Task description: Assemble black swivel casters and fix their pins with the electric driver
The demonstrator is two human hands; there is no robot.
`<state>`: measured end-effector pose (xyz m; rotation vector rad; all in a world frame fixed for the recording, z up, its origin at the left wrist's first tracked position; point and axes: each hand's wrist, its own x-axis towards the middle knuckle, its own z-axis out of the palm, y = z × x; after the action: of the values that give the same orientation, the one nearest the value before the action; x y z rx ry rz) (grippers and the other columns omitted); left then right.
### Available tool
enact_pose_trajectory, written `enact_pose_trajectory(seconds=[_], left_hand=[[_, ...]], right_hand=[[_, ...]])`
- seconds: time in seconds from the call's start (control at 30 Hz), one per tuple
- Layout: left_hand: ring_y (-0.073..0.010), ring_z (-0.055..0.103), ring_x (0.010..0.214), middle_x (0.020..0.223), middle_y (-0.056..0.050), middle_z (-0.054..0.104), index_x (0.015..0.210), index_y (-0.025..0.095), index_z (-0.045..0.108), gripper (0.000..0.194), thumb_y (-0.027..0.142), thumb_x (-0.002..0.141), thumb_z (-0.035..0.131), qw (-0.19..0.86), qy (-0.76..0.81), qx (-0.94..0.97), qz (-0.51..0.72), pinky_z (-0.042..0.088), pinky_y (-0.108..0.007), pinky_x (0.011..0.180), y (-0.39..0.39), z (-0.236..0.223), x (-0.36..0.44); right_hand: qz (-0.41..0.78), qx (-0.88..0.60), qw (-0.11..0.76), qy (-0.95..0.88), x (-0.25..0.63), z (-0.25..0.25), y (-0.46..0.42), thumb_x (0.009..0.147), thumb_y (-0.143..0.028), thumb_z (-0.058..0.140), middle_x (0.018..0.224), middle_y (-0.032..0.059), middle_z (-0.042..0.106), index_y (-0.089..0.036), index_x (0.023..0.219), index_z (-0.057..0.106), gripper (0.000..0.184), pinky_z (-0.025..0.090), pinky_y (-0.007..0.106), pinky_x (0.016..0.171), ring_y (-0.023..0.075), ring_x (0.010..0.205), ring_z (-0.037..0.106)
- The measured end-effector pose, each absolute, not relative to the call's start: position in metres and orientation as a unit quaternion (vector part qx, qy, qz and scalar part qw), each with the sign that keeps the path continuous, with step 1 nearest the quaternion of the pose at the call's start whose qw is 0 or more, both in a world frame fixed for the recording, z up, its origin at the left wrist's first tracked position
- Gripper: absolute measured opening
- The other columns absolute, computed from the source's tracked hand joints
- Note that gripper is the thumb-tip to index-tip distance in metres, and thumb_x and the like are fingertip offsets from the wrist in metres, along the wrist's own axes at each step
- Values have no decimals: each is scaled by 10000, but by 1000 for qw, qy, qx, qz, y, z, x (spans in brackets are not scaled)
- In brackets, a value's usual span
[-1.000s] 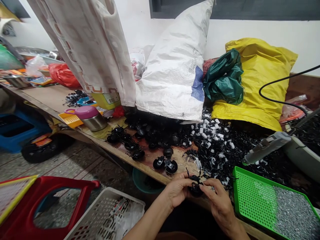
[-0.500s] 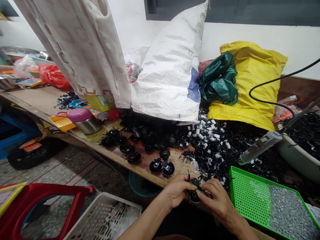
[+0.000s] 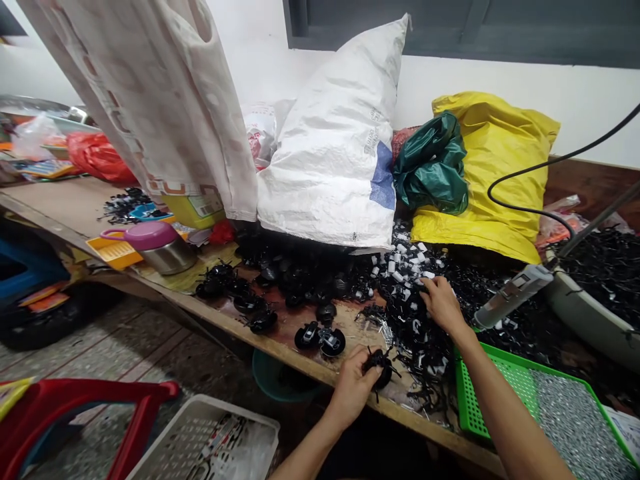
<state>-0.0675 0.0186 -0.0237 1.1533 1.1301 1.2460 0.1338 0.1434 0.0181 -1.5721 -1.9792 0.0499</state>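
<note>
Near the table's front edge, my left hand (image 3: 353, 387) is closed around a black plastic assembly (image 3: 379, 369) with thin pieces sticking out around it. My right hand (image 3: 443, 303) is stretched over the heap of small black parts (image 3: 407, 320), its fingers bent together and their tips at the small white plastic pieces (image 3: 400, 267). What lies under those fingertips is hidden. Left of my left hand are two joined round black units (image 3: 320, 338) with grey middles. Thin silver pins (image 3: 385, 331) lie just beyond the held assembly.
A green tray (image 3: 467, 400) of small grey metal pieces stands right, below a grey power screwdriver (image 3: 513, 297) on a cable. More black assemblies (image 3: 250, 300) and a purple-lidded flask (image 3: 160, 247) sit left. White (image 3: 325, 160) and yellow (image 3: 490, 180) sacks stand behind.
My right hand has left the black assembly and moved forward to the white pieces in the heap. The left hand keeps hold of the assembly, now shifted slightly left and tilted.
</note>
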Motion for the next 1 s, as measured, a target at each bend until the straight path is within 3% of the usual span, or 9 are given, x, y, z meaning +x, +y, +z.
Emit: enact_pose_trajectory(seconds=[0.13,0.23,0.33,0.47,0.57,0.7,0.87,1.0], left_hand=[[-186,495,749,761,-33,547,845,172,670,202,185,665,577,504,475,509,512,372,-268,713,18,-21,-70],[-192,500,765,791,-42,561,851,180,668,207,180,667,571,498,473,515,513,377,-278,725,17,-21,-69],[-193,509,776,790,-40,570,841,186,673,202,182,663,577,501,470,509,519,380,-285,739,17,-22,-67],[-181,527,776,771,-29,597,831,160,670,218,175,616,637,561,459,415,550,391,-271,738,15,-19,-67],[-150,543,756,810,-22,630,901,160,626,311,163,594,673,601,444,311,587,410,-246,716,14,-9,-75],[-107,554,679,746,-3,641,823,155,599,251,149,588,690,590,428,260,633,427,-207,660,14,5,-90],[-80,547,669,751,8,633,816,147,597,243,131,593,690,598,431,250,628,421,-177,650,11,7,-95],[-89,544,671,755,-3,632,826,135,588,229,131,613,672,621,426,261,604,419,-191,646,7,5,-92]], right_hand=[[23,-614,292,-733,138,10,143,687,-141,536,791,40,508,-212,749,617,124,363,256,575,167,697,487],[16,-639,327,-696,152,14,139,721,-201,512,786,58,524,-183,780,610,116,377,288,636,186,727,491],[17,-660,376,-650,162,25,136,759,-299,469,827,91,542,-140,854,598,226,390,333,701,189,705,496],[90,-634,397,-657,148,31,111,766,-372,459,872,98,593,-129,883,590,299,415,319,721,190,750,540],[199,-577,358,-707,119,20,78,760,-355,486,783,39,644,-155,824,608,243,448,247,658,159,720,585],[338,-515,249,-747,79,-6,46,764,-261,480,654,0,632,-158,745,616,171,430,210,533,132,594,575],[298,-541,238,-749,64,-20,40,765,-186,431,825,72,606,-162,816,603,181,413,321,723,203,789,556],[269,-514,224,-783,70,-15,34,755,-166,457,1005,89,559,-185,966,560,235,404,335,807,214,923,522]])
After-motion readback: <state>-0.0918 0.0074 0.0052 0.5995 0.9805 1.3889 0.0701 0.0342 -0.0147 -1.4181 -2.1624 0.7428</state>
